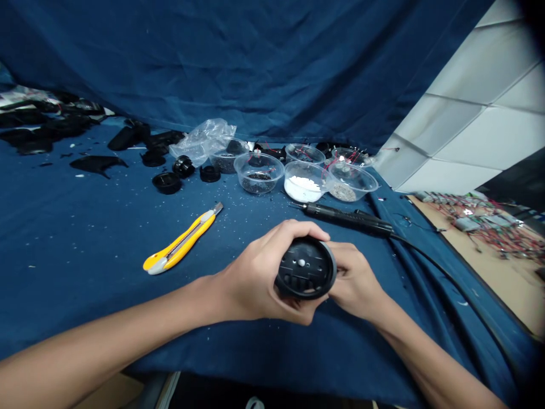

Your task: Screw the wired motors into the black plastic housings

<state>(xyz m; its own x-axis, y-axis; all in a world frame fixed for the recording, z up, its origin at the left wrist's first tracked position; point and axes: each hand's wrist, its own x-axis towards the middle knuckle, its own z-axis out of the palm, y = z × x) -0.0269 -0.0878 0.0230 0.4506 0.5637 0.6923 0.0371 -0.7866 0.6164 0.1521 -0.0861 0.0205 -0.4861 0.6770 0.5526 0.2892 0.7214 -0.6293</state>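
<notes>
- The left hand [268, 267] is wrapped around a black, round, hollow plastic part [309, 272], thumb over its upper edge and fingers beneath, just below the centre of the frame.
- The right hand [355, 278] has its fingers curled against the part's right side; whether they pinch it cannot be told, as the fingertips are hidden.
- The part's open end faces the camera, showing a small pale round spot inside.
- Above the right hand lies a black, pen-shaped electric screwdriver [349, 220], tip pointing left, its black cable [451, 279] running to the lower right.
- Left of centre, a yellow-and-grey utility knife [183, 241] lies slanted on the blue-cloth-covered desk [106, 227].
- Beyond, at upper centre, stand clear plastic bowls, including one with black bits [242, 173], one with white pieces [298, 170] and one with greyish bits [365, 183].
- Left of these are a crumpled clear plastic bag [198, 140] and a black, shallow, round cap [167, 182].
- Dark plastic pieces [46, 125] crowd the upper left.
- At the right edge, red wires and silvery pieces [489, 221] cover part of a tan board [485, 270].
</notes>
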